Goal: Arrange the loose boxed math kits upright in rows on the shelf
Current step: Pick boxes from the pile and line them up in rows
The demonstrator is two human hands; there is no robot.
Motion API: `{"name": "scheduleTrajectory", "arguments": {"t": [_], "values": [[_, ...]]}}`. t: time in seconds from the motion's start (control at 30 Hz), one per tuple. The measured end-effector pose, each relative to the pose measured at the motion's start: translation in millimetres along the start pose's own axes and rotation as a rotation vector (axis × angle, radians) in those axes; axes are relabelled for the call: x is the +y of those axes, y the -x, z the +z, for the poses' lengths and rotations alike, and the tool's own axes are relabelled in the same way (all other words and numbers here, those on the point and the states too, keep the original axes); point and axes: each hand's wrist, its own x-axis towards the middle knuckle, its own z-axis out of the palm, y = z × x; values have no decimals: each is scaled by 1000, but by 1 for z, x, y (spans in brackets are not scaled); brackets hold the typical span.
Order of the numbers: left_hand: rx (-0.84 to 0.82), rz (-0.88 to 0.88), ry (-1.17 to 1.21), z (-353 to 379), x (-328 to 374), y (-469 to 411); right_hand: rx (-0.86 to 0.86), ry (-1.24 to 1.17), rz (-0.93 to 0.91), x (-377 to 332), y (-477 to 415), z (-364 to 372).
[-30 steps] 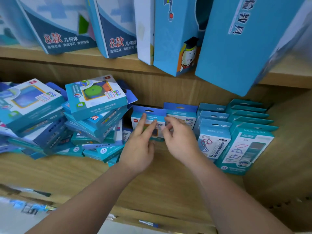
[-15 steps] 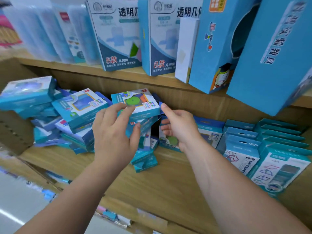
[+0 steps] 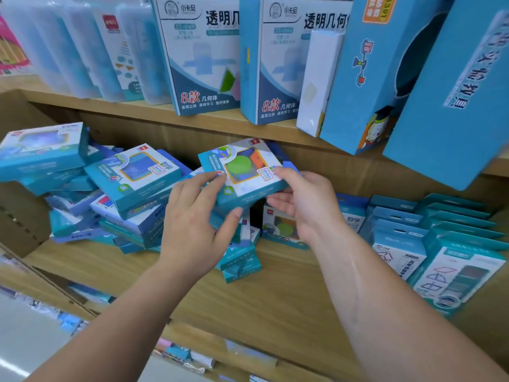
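A teal boxed math kit (image 3: pixel 242 169) with a green disc in its window lies flat, lifted a little above the heap. My left hand (image 3: pixel 195 219) grips its left front corner and my right hand (image 3: pixel 300 199) holds its right end. Under and left of it, several loose teal kits (image 3: pixel 132 177) lie in a messy pile on the wooden shelf (image 3: pixel 275 293). One kit (image 3: pixel 281 227) stands upright behind my right wrist. To the right, upright kits (image 3: pixel 396 244) stand in neat rows.
The upper shelf board (image 3: pixel 192 117) hangs close above the lifted kit, carrying tall blue and white boxes (image 3: pixel 201 59) and a leaning blue carton (image 3: pixel 451 86). A cardboard wall (image 3: pixel 16 221) closes the left end. Lower shelves show below the front edge.
Both hands left the upright kits in the middle, moved up and left to the pile, and closed on the top kit with the green disc, which now sits slightly raised.
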Motion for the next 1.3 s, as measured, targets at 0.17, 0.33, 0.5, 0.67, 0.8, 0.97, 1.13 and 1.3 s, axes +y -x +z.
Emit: {"name": "scheduleTrajectory", "arguments": {"t": [0.17,0.33,0.5,0.67,0.8,0.97,1.13,1.3], "values": [[-113,-4,44,8,0,6,73,65,-67,-9,17,-55],[-96,57,-31,25,-7,15,82,232,-192,-16,30,-100],[-98,79,-44,29,-11,23,-28,629,-238,6,23,-116],[-108,68,-29,29,-10,23,2,969,-321,57,-6,-109],[-135,86,-41,25,-13,23,87,990,-360,85,-21,-101],[-154,106,-21,19,-18,22,208,1129,-401,87,-26,-92],[-134,69,-54,5,-23,20,317,1225,-534,71,-16,-72],[46,12,-164,-28,-37,12,161,953,-813,45,7,-12]]}}
